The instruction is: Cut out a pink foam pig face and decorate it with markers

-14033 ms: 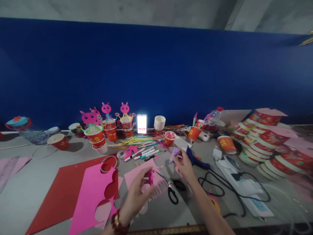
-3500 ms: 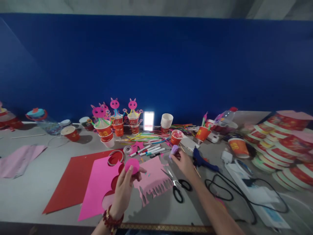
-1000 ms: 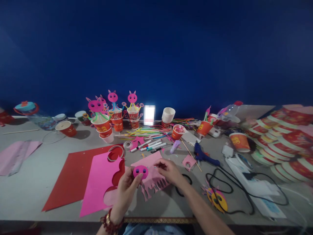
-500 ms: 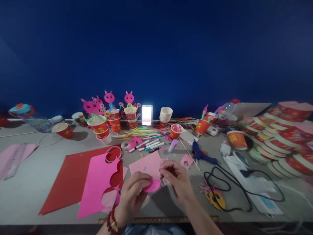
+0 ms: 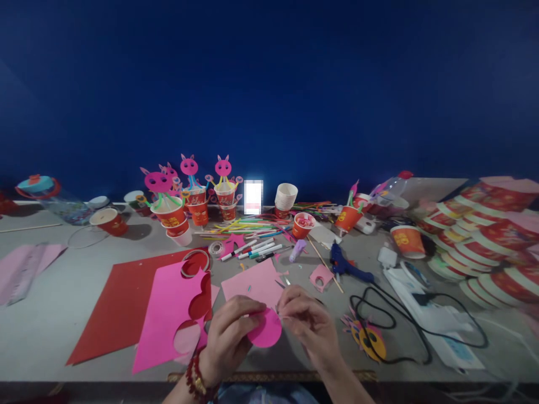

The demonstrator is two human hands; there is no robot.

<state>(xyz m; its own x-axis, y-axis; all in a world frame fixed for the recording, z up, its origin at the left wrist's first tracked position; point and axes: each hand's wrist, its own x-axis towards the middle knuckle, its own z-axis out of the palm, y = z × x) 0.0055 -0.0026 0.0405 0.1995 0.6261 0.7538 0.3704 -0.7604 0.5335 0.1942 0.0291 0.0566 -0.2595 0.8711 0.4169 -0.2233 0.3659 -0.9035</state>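
Observation:
A round pink disc (image 5: 268, 330), paper or foam, is pinched at its left edge by my left hand (image 5: 234, 325), which wears a beaded bracelet. My right hand (image 5: 309, 322) is closed at the disc's right upper edge, fingertips pressed together; what lies between them is too small to make out. Two metal tips, like scissor blades (image 5: 287, 280), show just beyond the right fingers; the rest is hidden by that hand. Under and beyond both hands lies a light pink sheet (image 5: 252, 279). To the left, a bright pink sheet (image 5: 162, 314) with round cut-outs overlaps a red sheet (image 5: 112, 314).
Markers (image 5: 263, 251), a tape roll (image 5: 216, 249) and a purple glue stick (image 5: 298, 250) lie beyond the hands. At right are a blue glue gun (image 5: 347, 268), its black cord, a power strip (image 5: 429, 311) and stacked cups (image 5: 497, 235). Pink-headed figures (image 5: 158, 182) stand in cups at back left.
The pink disc has turned so that more of its face shows toward me. My right fingers have come down to its edge, and the metal tips beyond them have come into sight.

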